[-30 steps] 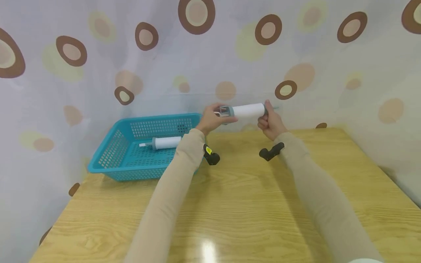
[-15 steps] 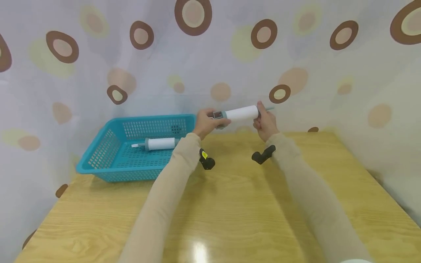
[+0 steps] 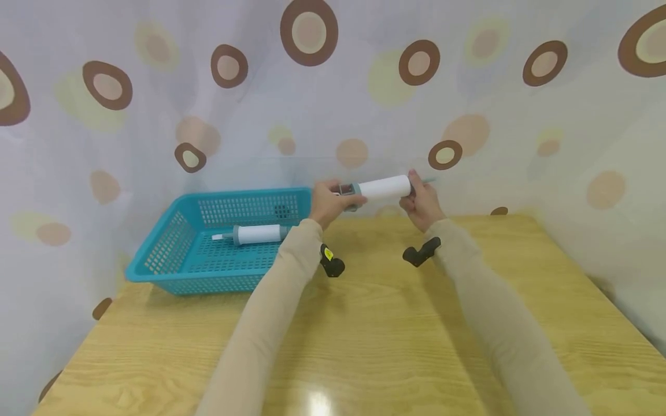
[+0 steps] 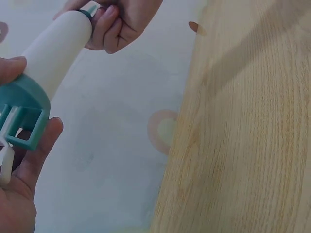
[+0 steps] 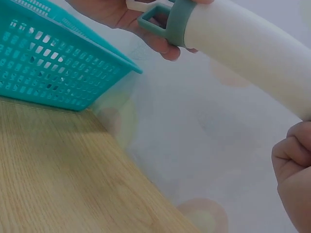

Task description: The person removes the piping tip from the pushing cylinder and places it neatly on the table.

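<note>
Both hands hold a white tube [image 3: 385, 188] with grey-green ends, raised near the wall with its right end slightly higher. My left hand [image 3: 328, 205] grips its left end, thumb and fingers on the grey-green collar [image 4: 26, 94] with an open square frame. A small white lever-like piece [image 4: 7, 162] sticks out beside that frame. At the other end my right hand [image 3: 422, 205] pinches the narrow grey-green tip [image 3: 429, 179], whose thin rod pokes out past the fingers. A similar white tube [image 3: 258, 234] lies in the blue basket, its right end hidden by the left arm.
The blue perforated basket [image 3: 208, 276] stands at the back left of the wooden table [image 3: 374, 335], close to the left forearm. Behind the table rises a pale wall covering [image 3: 322, 115] with brown and peach rings. Black wrist cameras [image 3: 333, 263] sit on both sleeves.
The tube has tilted a little, its right end now higher than its left. Both hands keep their hold at the two ends. The head view has shifted slightly.
</note>
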{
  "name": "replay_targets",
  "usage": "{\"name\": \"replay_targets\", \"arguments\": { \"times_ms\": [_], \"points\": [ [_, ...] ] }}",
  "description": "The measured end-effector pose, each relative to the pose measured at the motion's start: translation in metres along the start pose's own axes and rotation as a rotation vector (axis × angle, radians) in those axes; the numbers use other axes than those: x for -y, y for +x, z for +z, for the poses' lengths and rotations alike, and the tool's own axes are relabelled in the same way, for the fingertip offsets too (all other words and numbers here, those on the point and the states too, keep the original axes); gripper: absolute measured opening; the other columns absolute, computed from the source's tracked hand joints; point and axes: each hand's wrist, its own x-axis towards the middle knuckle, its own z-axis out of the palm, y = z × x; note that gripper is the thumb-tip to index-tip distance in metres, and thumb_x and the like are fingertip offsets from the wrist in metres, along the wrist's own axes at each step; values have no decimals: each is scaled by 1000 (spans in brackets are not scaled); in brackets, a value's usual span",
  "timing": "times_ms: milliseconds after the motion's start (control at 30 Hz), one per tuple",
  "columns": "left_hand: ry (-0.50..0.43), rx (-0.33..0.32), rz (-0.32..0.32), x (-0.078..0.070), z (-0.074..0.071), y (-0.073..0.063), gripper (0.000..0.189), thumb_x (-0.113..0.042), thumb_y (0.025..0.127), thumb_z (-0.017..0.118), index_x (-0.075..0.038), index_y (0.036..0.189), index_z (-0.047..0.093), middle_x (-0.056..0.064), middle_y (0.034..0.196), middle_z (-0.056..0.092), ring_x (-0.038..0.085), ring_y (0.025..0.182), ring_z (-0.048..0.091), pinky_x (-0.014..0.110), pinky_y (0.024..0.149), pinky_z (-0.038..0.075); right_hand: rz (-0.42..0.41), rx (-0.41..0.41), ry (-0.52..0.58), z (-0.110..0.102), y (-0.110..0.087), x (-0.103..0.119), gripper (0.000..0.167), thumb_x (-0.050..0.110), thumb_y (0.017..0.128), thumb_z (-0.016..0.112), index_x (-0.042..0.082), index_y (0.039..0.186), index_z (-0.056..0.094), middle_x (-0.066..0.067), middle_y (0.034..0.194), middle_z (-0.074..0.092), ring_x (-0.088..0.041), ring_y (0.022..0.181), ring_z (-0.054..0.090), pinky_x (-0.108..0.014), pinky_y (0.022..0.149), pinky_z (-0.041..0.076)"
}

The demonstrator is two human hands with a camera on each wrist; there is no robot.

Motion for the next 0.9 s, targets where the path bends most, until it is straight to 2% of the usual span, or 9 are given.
{"name": "replay_targets", "arguments": {
  "times_ms": [200,300,400,533,633,767,900],
  "points": [
    [-61,13,-34,4,4,-3,67,-17,73,84,3,130,55,15,113,65,25,98,66,37,88,55,-28,24,-29,-6,-4,-3,24,29,99,51,6,92,52,1,76,53,-4,44,30,-16,47,21],
    [-187,38,-61,9,4,-4,46,-14,78,79,5,117,63,12,98,69,22,84,70,40,84,57,-77,62,-93,-5,-6,-5,24,24,100,50,7,84,55,2,71,49,-6,46,30,-18,49,21],
    [-303,54,-80,12,3,-3,17,-10,82,74,2,92,70,7,77,68,18,68,69,40,79,59,-147,105,-158,1,-6,-4,27,18,101,48,11,77,56,4,68,46,-8,53,31,-18,51,24],
    [-314,60,-76,6,5,2,16,-11,81,75,1,91,69,3,75,67,14,66,68,37,80,58,-184,120,-130,3,-1,4,24,14,102,47,12,82,61,4,76,55,-7,62,39,-16,54,30],
    [-302,67,-80,3,9,8,24,-12,80,76,2,98,68,4,82,68,13,67,68,36,81,58,-152,103,-44,0,0,9,23,17,102,45,11,85,59,2,78,57,-7,63,42,-14,54,34],
    [-275,60,-102,3,11,11,28,-8,78,77,3,102,67,9,89,69,12,65,68,34,79,59,-65,70,61,-4,-2,9,22,29,101,47,10,90,52,1,78,54,-7,63,41,-14,54,37],
    [-268,48,-96,2,10,11,31,-3,77,77,5,104,65,11,95,67,12,68,67,33,78,59,9,50,66,-5,-1,6,28,37,98,50,10,93,52,0,77,54,-9,62,40,-16,55,37]
  ]
}}
